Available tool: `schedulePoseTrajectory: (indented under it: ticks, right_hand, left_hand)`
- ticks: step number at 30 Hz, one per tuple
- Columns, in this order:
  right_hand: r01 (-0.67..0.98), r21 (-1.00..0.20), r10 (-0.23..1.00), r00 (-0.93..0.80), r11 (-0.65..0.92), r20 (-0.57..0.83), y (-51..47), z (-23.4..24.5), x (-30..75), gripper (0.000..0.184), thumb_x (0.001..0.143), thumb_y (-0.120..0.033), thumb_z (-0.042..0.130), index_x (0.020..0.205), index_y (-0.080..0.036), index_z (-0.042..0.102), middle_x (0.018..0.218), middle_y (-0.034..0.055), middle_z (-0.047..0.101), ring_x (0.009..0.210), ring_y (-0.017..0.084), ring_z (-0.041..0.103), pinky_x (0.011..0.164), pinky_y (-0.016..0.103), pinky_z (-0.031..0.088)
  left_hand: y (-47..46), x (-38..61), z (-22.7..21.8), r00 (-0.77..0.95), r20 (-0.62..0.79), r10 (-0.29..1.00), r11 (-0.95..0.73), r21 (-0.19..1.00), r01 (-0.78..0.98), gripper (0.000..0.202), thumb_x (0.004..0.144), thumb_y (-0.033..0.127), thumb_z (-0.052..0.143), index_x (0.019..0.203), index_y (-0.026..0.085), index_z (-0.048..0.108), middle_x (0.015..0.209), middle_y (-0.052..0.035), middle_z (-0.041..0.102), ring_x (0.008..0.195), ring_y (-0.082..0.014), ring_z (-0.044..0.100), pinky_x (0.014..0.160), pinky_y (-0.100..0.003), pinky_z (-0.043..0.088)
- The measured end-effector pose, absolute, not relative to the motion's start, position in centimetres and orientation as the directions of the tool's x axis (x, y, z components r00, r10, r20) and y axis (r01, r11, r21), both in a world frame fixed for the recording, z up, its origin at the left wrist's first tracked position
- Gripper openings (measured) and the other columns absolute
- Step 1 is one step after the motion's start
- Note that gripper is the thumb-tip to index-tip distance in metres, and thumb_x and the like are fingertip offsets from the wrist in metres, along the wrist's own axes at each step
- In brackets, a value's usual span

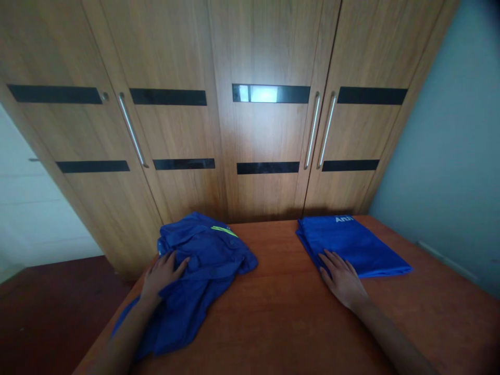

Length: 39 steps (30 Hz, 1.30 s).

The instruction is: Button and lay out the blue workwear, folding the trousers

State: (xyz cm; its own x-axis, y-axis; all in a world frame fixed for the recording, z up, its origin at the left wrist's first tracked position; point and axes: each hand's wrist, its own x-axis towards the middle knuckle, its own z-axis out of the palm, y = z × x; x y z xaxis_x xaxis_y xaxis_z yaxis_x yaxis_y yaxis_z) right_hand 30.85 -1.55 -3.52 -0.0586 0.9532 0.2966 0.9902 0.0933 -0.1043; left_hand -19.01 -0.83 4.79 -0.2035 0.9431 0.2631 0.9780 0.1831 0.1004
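Observation:
On the left of the table lies a crumpled dark blue work garment (211, 255) with a yellow-green stripe near its far side. My left hand (164, 276) rests on its left part, fingers spread. A neatly folded bright blue cloth (351, 242) with white lettering along its far edge lies on the right. The fingertips of my right hand (341, 276) touch its near left corner, while the palm is over the bare wood. Those fingers are stretched out and hold nothing.
The reddish-brown wooden table (269, 307) reaches back to a tall wooden wardrobe (269, 135) with metal handles and dark strips. A pale blue wall (453, 156) stands at the right. Dark red floor (58, 302) shows at the lower left.

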Motion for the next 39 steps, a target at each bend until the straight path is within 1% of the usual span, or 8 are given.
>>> schedulePoseTrajectory:
  ticks: [7, 12, 15, 18, 24, 27, 32, 39]
  right_hand:
    - [0.994, -0.095, 0.950, -0.029, 0.061, 0.310, -1.7, -3.7, 31.2, 0.049, 0.092, -0.038, 0.033, 0.133, -0.020, 0.051, 0.145, 0.0081, 0.044, 0.134, 0.028, 0.036, 0.107, 0.052, 0.030]
    - [0.969, -0.213, 0.927, -0.042, 0.129, 0.373, -2.1, -3.0, 30.4, 0.050, 0.093, -0.042, 0.035, 0.128, -0.013, 0.055, 0.139, 0.0141, 0.049, 0.131, 0.029, 0.040, 0.108, 0.050, 0.033]
    - [0.899, -0.353, 0.905, -0.099, 0.260, 0.413, -3.4, -1.6, 27.8, 0.051, 0.094, -0.045, 0.035, 0.128, -0.012, 0.054, 0.137, 0.0149, 0.050, 0.131, 0.027, 0.041, 0.110, 0.044, 0.033]
    - [0.792, -0.466, 0.894, -0.211, 0.393, 0.395, -5.2, 0.0, 23.9, 0.047, 0.094, -0.045, 0.038, 0.133, -0.020, 0.050, 0.142, 0.0092, 0.046, 0.133, 0.023, 0.039, 0.111, 0.040, 0.033]
    - [0.762, -0.499, 0.901, -0.263, 0.413, 0.345, -6.2, 0.3, 18.6, 0.058, 0.084, -0.029, 0.055, 0.140, -0.021, 0.042, 0.143, 0.0086, 0.044, 0.132, 0.025, 0.039, 0.111, 0.042, 0.033]
    - [0.770, -0.510, 0.912, -0.228, 0.383, 0.340, -5.4, -0.4, 18.3, 0.048, 0.083, -0.016, 0.049, 0.131, -0.017, 0.053, 0.126, 0.0120, 0.058, 0.117, 0.025, 0.053, 0.103, 0.040, 0.041]
    - [0.646, -0.607, 0.884, -0.286, 0.462, 0.369, -4.9, 0.7, 19.7, 0.032, 0.088, -0.015, 0.042, 0.102, -0.022, 0.070, 0.094, 0.0076, 0.068, 0.091, 0.021, 0.064, 0.085, 0.034, 0.051]
    - [0.515, -0.701, 0.830, -0.041, 0.494, 0.556, -4.8, 4.9, 23.7, 0.020, 0.089, -0.034, 0.052, 0.098, -0.023, 0.068, 0.099, 0.0064, 0.069, 0.096, 0.022, 0.063, 0.087, 0.036, 0.049]
  left_hand:
    - [0.1, -14.4, 2.2, -0.127, 0.180, 0.975, 0.102, 0.144, 0.984, 0.064, 0.090, 0.056, 0.029, 0.134, 0.012, 0.044, 0.141, -0.0181, 0.046, 0.128, -0.0314, 0.045, 0.105, -0.048, 0.031]
    - [-0.3, -10.5, 2.3, -0.023, 0.220, 0.975, -0.064, 0.381, 0.922, 0.061, 0.088, 0.051, 0.038, 0.131, 0.009, 0.047, 0.138, -0.0175, 0.049, 0.127, -0.0274, 0.047, 0.106, -0.041, 0.034]
    - [-0.9, -9.3, 3.1, 0.037, 0.297, 0.954, -0.202, 0.549, 0.811, 0.052, 0.086, 0.046, 0.044, 0.125, 0.012, 0.053, 0.129, -0.0126, 0.058, 0.119, -0.0236, 0.054, 0.104, -0.035, 0.039]
    - [-1.7, -9.1, 4.1, 0.063, 0.288, 0.956, -0.236, 0.620, 0.748, 0.038, 0.083, 0.042, 0.049, 0.107, 0.018, 0.064, 0.110, -0.0077, 0.069, 0.104, -0.0242, 0.062, 0.095, -0.036, 0.045]
    - [-3.1, -10.4, 5.6, -0.038, 0.258, 0.965, -0.184, 0.778, 0.600, 0.033, 0.078, 0.050, 0.056, 0.076, 0.020, 0.068, 0.074, -0.0017, 0.070, 0.075, -0.0225, 0.064, 0.070, -0.030, 0.048]
    - [-3.5, -11.5, 6.0, -0.079, 0.238, 0.968, -0.172, 0.860, 0.480, 0.033, 0.075, 0.051, 0.061, 0.075, 0.019, 0.069, 0.074, -0.0015, 0.068, 0.073, -0.0208, 0.063, 0.067, -0.027, 0.046]
    - [-3.9, -12.8, 6.0, -0.082, 0.193, 0.978, -0.145, 0.906, 0.398, 0.033, 0.074, 0.051, 0.064, 0.073, 0.019, 0.068, 0.070, -0.0008, 0.066, 0.069, -0.0185, 0.060, 0.063, -0.025, 0.045]
    - [-3.9, -12.7, 6.0, -0.084, 0.211, 0.974, -0.166, 0.913, 0.374, 0.035, 0.075, 0.052, 0.064, 0.074, 0.018, 0.068, 0.071, -0.0020, 0.066, 0.070, -0.0192, 0.060, 0.061, -0.025, 0.044]
